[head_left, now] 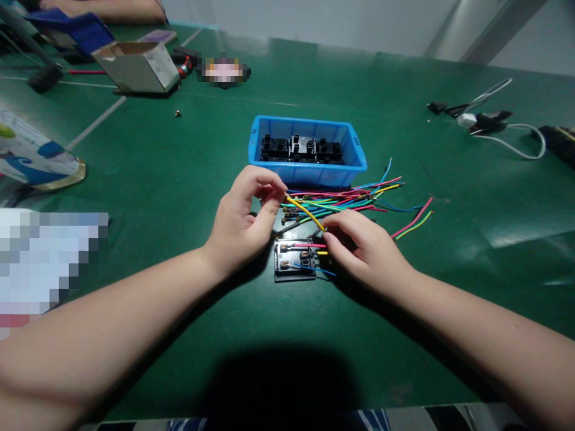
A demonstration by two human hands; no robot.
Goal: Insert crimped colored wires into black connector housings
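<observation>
A yellow wire [306,212] stretches between my two hands, above the table. My left hand [247,218] pinches one end of it between thumb and fingertips. The other end is pinched in my right hand [363,245]. Just below lies a black plastic housing [294,274] with several metal terminals; red, yellow and blue wires run out of its right side. Behind my hands a loose bundle of coloured wires [341,200] with metal terminals at the left ends lies on the table, partly covered by my right hand.
A blue bin [309,175] behind the wires holds several black housings [303,146]. An open cardboard box [139,69] stands at the back left, near a small brass-coloured piece [177,113]. Cables with a white plug [467,121] lie at the right. Another person's arm [103,11] rests at the far left.
</observation>
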